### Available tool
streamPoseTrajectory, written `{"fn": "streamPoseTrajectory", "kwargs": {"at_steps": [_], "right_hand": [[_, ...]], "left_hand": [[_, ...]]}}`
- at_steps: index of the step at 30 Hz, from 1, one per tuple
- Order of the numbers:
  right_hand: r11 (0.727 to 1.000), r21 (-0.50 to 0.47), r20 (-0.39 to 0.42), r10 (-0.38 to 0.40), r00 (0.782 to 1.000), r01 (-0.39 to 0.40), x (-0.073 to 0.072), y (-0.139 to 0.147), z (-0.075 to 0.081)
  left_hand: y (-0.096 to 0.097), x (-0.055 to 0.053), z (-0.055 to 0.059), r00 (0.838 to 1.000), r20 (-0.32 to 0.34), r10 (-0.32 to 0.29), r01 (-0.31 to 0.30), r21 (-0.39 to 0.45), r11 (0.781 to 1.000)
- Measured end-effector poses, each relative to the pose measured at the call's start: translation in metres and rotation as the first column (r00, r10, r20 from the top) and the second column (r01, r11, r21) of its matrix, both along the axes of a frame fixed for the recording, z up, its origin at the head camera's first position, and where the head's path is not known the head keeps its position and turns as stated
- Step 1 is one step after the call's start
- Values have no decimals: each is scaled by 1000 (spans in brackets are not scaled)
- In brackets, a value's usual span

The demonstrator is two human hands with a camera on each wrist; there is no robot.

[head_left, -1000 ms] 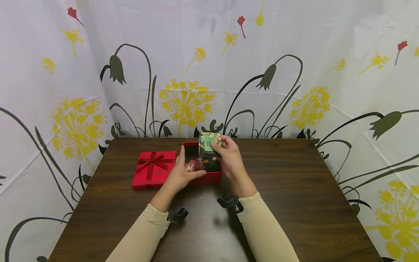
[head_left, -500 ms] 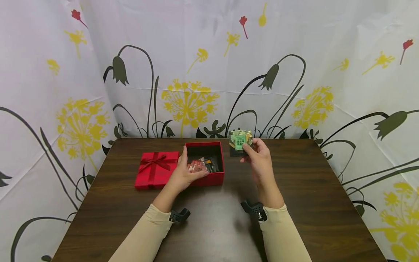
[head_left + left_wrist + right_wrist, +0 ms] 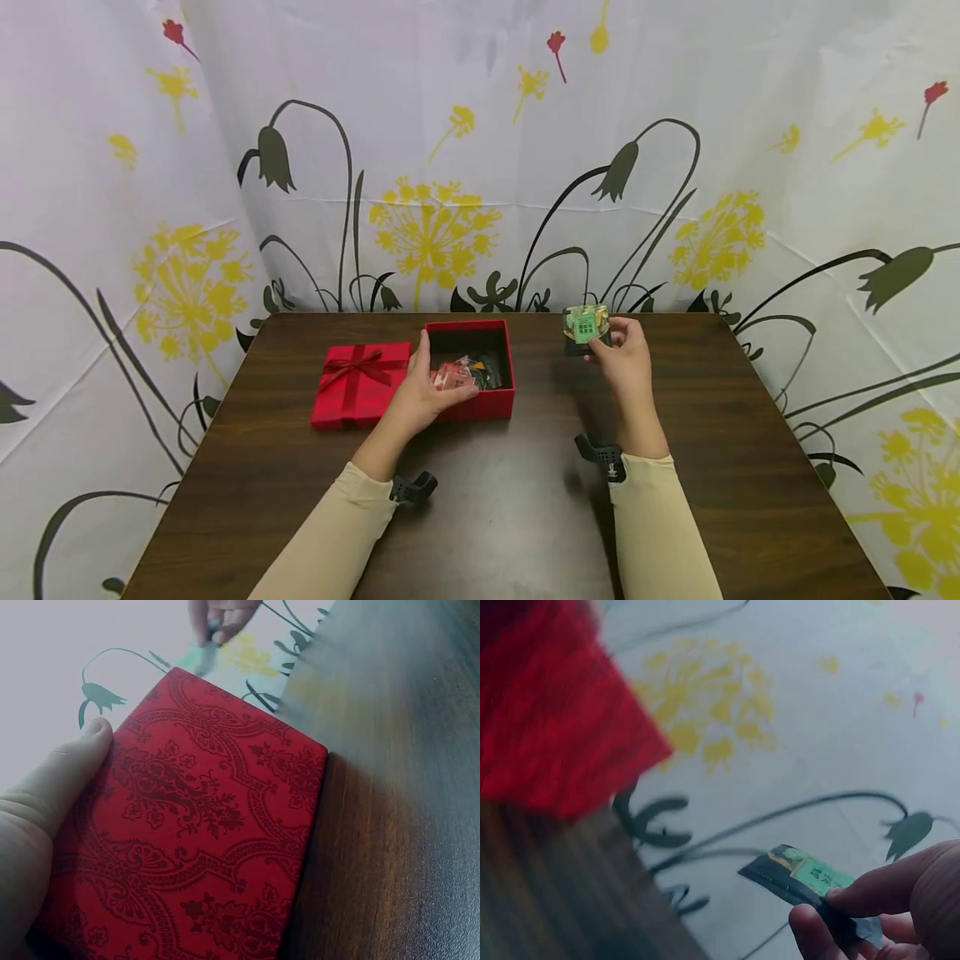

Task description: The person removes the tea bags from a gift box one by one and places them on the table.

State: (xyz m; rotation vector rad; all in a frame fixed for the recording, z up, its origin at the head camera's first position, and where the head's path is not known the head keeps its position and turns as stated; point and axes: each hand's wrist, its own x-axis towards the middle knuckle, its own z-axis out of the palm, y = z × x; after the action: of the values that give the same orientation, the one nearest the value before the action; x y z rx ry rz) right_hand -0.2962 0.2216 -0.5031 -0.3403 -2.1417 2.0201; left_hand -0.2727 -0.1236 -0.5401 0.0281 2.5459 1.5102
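Curtain (image 3: 480, 75): white with printed flowers, hanging behind the brown wooden table (image 3: 720, 417).
Red box (image 3: 483, 407): set near the far edge, its mouth facing up, probably so that the contents are easy to see and reach.
Small packets (image 3: 453, 377): lying inside the box, bunched toward the front.
Lid (image 3: 337, 398): ribbon bow upward, just left of the box, apparently parked there to leave the box uncovered.
Left hand (image 3: 416, 396): fingers and thumb fairly straight, spread about the box's front left corner, the thumb along the front rim; likely steadying it.
Green-labelled packet (image 3: 585, 325): raised over the table, right of the box and apart from it.
Right hand (image 3: 628, 354): thumb and fingers pinch that packet near its edge, which seems to leave most of the label uncovered, turned toward the person.
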Motion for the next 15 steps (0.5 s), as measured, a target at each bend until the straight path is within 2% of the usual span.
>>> {"fn": "streamPoseTrajectory", "kwargs": {"at_steps": [3, 7, 15], "right_hand": [[999, 50, 22, -10, 1000, 9, -4, 6, -13], [998, 55, 32, 14, 999, -16, -8, 9, -28], [994, 108, 23, 21, 1000, -23, -12, 5, -40]], "left_hand": [[1, 1, 0, 1000, 7, 2, -2, -2, 1000], [0, 1, 0, 1000, 5, 12, -12, -2, 1000], [1, -1, 1, 1000, -7, 1, -1, -10, 1000]]}}
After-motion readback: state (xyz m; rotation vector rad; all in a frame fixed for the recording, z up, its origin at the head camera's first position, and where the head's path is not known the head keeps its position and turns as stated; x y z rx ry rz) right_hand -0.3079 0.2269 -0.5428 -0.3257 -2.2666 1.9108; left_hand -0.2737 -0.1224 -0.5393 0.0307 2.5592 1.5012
